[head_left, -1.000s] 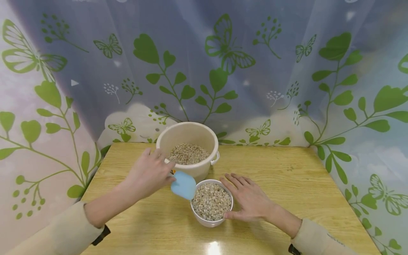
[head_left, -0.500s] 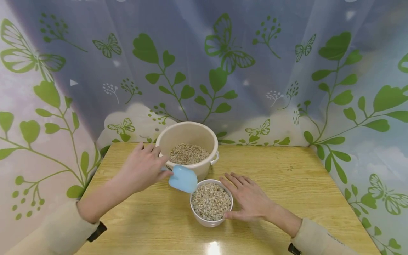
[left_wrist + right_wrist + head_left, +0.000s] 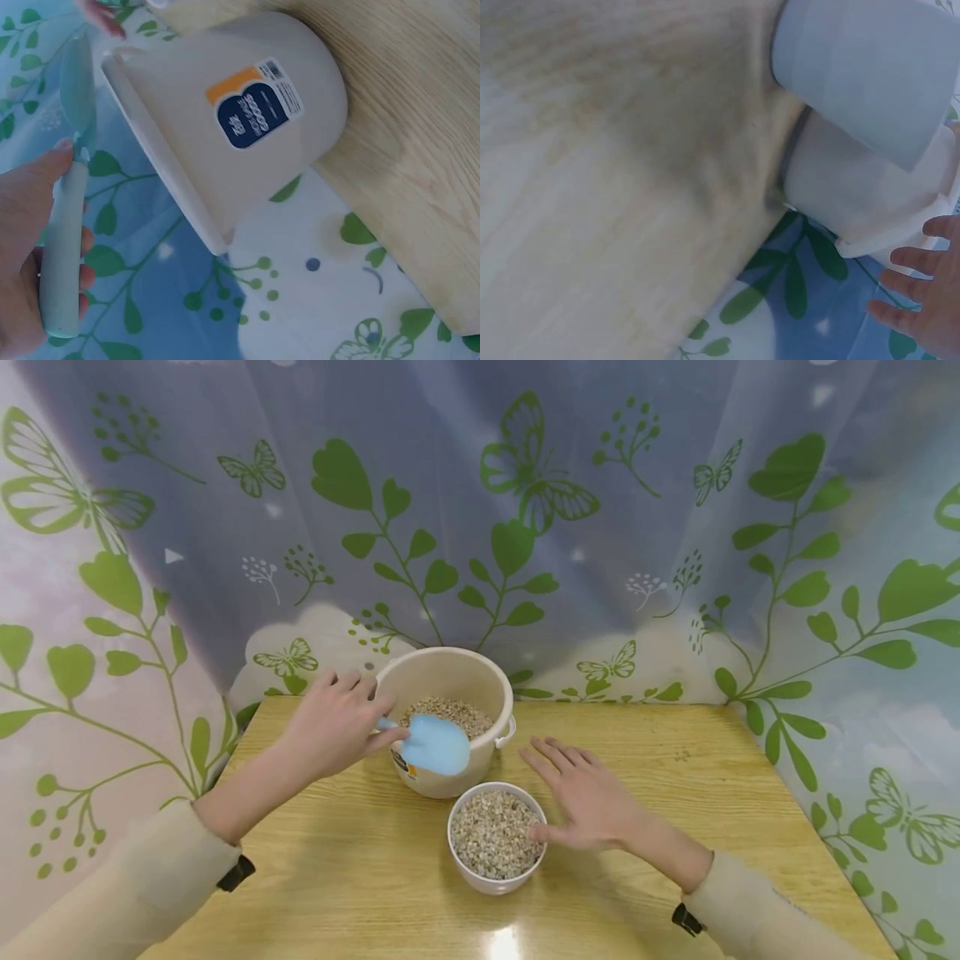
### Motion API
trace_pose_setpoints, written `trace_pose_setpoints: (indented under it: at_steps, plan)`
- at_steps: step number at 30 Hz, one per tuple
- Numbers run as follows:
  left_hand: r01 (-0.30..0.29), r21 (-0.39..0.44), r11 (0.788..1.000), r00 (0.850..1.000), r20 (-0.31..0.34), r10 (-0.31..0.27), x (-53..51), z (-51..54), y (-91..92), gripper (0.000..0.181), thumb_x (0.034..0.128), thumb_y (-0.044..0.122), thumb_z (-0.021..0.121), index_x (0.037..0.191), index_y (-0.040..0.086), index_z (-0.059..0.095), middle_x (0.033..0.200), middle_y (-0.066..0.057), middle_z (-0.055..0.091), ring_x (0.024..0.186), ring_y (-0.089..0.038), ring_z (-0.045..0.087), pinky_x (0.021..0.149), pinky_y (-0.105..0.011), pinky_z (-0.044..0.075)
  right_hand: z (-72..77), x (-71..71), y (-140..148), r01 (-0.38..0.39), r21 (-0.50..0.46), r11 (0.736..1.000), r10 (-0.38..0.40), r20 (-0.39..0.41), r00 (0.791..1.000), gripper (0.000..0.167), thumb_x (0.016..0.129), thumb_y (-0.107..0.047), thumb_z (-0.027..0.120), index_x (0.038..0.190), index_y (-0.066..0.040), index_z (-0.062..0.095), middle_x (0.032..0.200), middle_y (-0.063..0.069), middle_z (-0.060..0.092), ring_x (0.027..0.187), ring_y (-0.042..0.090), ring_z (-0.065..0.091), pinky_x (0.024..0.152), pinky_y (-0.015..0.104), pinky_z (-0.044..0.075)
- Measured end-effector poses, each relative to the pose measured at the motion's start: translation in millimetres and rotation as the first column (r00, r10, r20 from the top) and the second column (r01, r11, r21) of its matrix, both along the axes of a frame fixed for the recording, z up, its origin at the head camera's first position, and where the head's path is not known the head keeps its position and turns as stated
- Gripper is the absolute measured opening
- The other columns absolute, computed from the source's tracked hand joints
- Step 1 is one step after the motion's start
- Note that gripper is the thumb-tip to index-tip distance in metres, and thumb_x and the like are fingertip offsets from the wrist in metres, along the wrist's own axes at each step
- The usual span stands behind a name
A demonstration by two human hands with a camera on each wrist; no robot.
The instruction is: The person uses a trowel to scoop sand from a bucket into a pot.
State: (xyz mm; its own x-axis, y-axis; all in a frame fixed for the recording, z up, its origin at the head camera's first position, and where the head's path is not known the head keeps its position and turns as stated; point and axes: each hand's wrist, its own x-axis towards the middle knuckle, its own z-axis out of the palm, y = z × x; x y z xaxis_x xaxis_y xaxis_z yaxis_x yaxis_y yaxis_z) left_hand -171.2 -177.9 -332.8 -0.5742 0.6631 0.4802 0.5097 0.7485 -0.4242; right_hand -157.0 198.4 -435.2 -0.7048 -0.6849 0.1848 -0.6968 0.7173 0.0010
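My left hand (image 3: 335, 724) grips the handle of a light-blue scoop (image 3: 437, 746), whose blade is over the near rim of a beige bucket (image 3: 427, 783). Fingers wrap round the scoop's handle (image 3: 64, 255) in the left wrist view, thumb near the neck. Inside the bucket lies a layer of small tan pebbles (image 3: 459, 713). In front of it stands a white bowl (image 3: 491, 887), filled near its rim with similar pebbles (image 3: 495, 835). My right hand (image 3: 592, 797) is spread to the right of the bowl, thumb at the rim; whether it touches is unclear.
Both containers stand on a wood-grain table (image 3: 637, 735). A printed curtain (image 3: 450, 527) with green leaves and butterflies hangs behind and at both sides. The bucket has a side handle lug (image 3: 507, 732) and a label (image 3: 259, 105).
My left hand has lifted the scoop and moved it from beside the bowl up to the bucket's near rim. My right hand has shifted slightly, fingers moving away from the bowl.
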Motion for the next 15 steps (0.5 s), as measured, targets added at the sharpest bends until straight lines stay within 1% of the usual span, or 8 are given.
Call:
trace_pose_setpoints:
  at_steps: [4, 6, 10, 12, 15]
  plan:
    - [-0.006, 0.002, 1.0, 1.0, -0.007, 0.006, -13.6, -1.5, -2.2, 0.051, 0.0883, 0.06, 0.077, 0.093, 0.01, 0.066, 0.08, -0.012, 0.067, 0.073, -0.03, 0.06, 0.064, -0.04, 0.047, 9.7, -8.9, -2.0, 0.023, -0.01, 1.0, -0.023, -0.012, 1.0, 0.106, 0.088, -0.074, 0.065, 0.167, -0.012, 0.029, 0.17, 0.018, 0.038, 0.153, 0.042, 0.043, 0.12, 0.06, 0.042]
    - [-0.015, 0.003, 1.0, 1.0, 0.01, 0.015, -19.7, -1.2, -2.8, 0.05, 0.0898, 0.059, 0.076, 0.095, 0.01, 0.067, 0.081, -0.012, 0.068, 0.074, -0.031, 0.061, 0.065, -0.042, 0.047, 14.6, -14.0, -3.3, 0.026, -0.019, 0.999, -0.027, -0.017, 0.999, 0.106, 0.088, -0.071, 0.067, 0.167, -0.012, 0.028, 0.169, 0.019, 0.038, 0.153, 0.043, 0.043, 0.119, 0.061, 0.042]
    - [-0.021, 0.016, 1.0, 0.999, 0.048, 0.02, -31.2, -1.0, -4.1, 0.048, 0.0921, 0.057, 0.075, 0.095, 0.01, 0.064, 0.082, -0.012, 0.066, 0.073, -0.03, 0.057, 0.066, -0.041, 0.043, 22.4, -25.7, -6.9, 0.016, -0.038, 0.999, -0.017, -0.051, 0.999, 0.105, 0.088, -0.069, 0.068, 0.167, -0.012, 0.028, 0.167, 0.019, 0.041, 0.151, 0.043, 0.046, 0.118, 0.062, 0.043]
    - [-0.021, 0.019, 1.0, 0.998, 0.055, 0.02, -37.2, -1.4, -4.6, 0.048, 0.0924, 0.057, 0.074, 0.093, 0.01, 0.063, 0.082, -0.012, 0.066, 0.073, -0.03, 0.057, 0.065, -0.04, 0.042, 26.0, -30.5, -9.0, 0.01, -0.047, 0.999, -0.013, -0.061, 0.998, 0.104, 0.09, -0.074, 0.062, 0.167, -0.012, 0.029, 0.167, 0.019, 0.042, 0.15, 0.043, 0.047, 0.117, 0.062, 0.043]
    - [-0.032, 0.016, 0.999, 0.997, 0.077, 0.031, -46.0, -2.5, -4.9, 0.048, 0.0928, 0.056, 0.074, 0.092, 0.01, 0.062, 0.082, -0.012, 0.067, 0.074, -0.03, 0.057, 0.066, -0.04, 0.042, 30.4, -36.5, -12.9, 0.02, -0.056, 0.998, -0.023, -0.049, 0.999, 0.106, 0.093, -0.087, 0.04, 0.167, -0.013, 0.027, 0.168, 0.019, 0.039, 0.151, 0.043, 0.046, 0.117, 0.063, 0.043]
